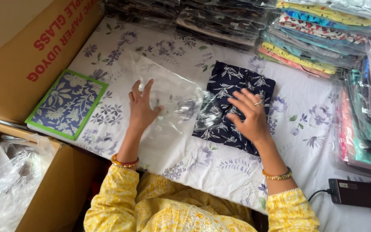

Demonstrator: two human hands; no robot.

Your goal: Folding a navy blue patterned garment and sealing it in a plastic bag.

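Left hand [141, 107], centre-left of frame: flat, fingers spread wide, palm pressing down on a clear bag [168, 103]. It grips nothing; it looks to be pinning the slippery plastic so it stays put on the sheet. The bag lies flat, its mouth toward the right, where its edge overlaps the left edge of the garment.

Right hand [247, 115], centre-right: open, fingers slightly fanned, a ring on one finger, lying on top of the folded navy garment [237, 105] with its white leaf print. The palm bears down on the lower right part of it, likely to keep the fold neat and the cloth lined up with the bag mouth. The garment sits centre frame, touching the bag.

Both wrists carry gold bangles; yellow sleeves [117, 202] at bottom.

Everything rests on a floral sheet [305, 107] covering the tabletop. Left of the bag, apart from it, a green-edged blue floral card [67, 103] lies flat near the edge. Behind it, upper left, a brown carton [31, 51] leans. Lower left: loose empty plastic [5, 172] in a box. Top and right edge: stacks of bagged garments [318, 30], dark ones top centre, coloured ones right, kept within reach. Lower right: black power bank [359, 193] with a cable.
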